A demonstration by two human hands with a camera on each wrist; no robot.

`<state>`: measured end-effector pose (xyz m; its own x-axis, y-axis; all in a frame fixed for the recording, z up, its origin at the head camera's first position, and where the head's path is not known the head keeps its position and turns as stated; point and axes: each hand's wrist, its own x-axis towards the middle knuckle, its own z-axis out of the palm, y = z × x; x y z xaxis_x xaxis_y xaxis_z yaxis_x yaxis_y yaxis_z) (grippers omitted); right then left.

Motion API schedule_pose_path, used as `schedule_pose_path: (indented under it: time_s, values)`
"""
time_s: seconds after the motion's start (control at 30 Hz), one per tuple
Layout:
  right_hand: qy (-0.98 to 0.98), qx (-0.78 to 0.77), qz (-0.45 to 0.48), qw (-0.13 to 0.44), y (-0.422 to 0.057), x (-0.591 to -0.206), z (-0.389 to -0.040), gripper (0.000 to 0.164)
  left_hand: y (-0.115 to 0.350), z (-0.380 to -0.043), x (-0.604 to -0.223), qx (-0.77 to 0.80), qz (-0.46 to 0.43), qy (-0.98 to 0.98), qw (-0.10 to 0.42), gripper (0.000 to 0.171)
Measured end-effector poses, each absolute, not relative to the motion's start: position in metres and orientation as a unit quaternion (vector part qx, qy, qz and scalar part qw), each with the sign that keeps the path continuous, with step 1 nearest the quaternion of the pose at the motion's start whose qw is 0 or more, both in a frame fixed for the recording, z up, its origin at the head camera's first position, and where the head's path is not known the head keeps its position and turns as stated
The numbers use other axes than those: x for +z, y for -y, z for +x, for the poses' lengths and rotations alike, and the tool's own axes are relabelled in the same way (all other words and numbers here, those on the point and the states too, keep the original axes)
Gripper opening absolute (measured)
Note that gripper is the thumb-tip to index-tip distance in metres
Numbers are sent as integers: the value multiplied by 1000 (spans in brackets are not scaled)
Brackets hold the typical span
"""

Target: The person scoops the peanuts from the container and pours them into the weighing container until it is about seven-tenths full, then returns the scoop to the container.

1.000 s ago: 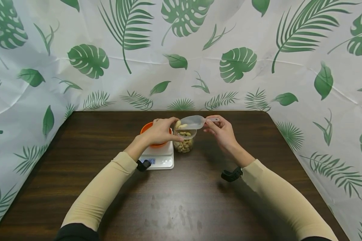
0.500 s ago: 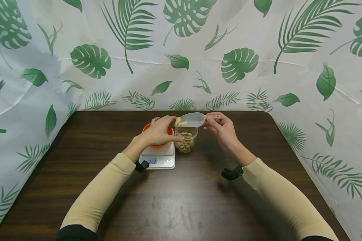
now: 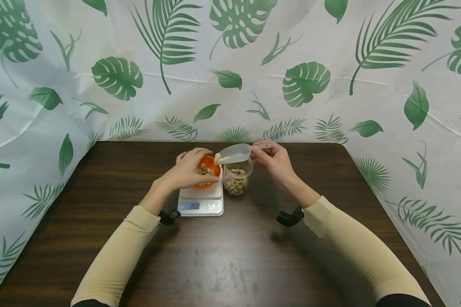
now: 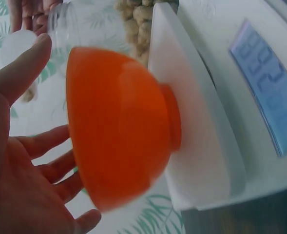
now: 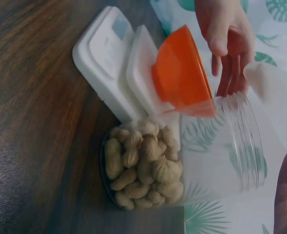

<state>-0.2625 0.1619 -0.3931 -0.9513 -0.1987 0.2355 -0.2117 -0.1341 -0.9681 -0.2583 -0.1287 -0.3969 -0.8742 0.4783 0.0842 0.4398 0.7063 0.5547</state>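
Note:
My right hand [image 3: 276, 164] pinches the handle of a translucent plastic scoop [image 3: 238, 152], level above the jar. A few peanuts [image 3: 220, 159] lie at its tip, which overlaps the right rim of an orange bowl [image 4: 119, 126]. The bowl stands on a white digital kitchen scale [image 3: 212, 208], with peanuts [image 3: 206, 169] inside. Around the bowl's left side my left hand [image 3: 182, 172] is spread, its thumb and fingers apart and close to the rim. Just right of the scale stands a clear jar [image 5: 226, 161], its lower part filled with peanuts [image 5: 143, 168].
The scale's display [image 3: 190, 206] is lit, reading about 268 with any decimal point unclear. Dark wooden table [image 3: 223, 260] extends in front and to both sides. A leaf-printed sheet [image 3: 230, 102] hangs behind the table's far edge.
My left hand has moved left from the jar's rim to the bowl. The scoop has shifted left from over the jar to the bowl's edge. The display went from 272 to 268.

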Motion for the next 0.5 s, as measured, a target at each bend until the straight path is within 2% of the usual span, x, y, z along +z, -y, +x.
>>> schedule_pose_path:
  time_s: [0.23,0.5]
  values:
    - [677,721,150,-6,-155,-393,-266,22,148,-254,-402,293,230,-927,36,87]
    - [716,681,153,3,-145,-391,-269,27,160,-251,-405,304,214,-925,72,104]
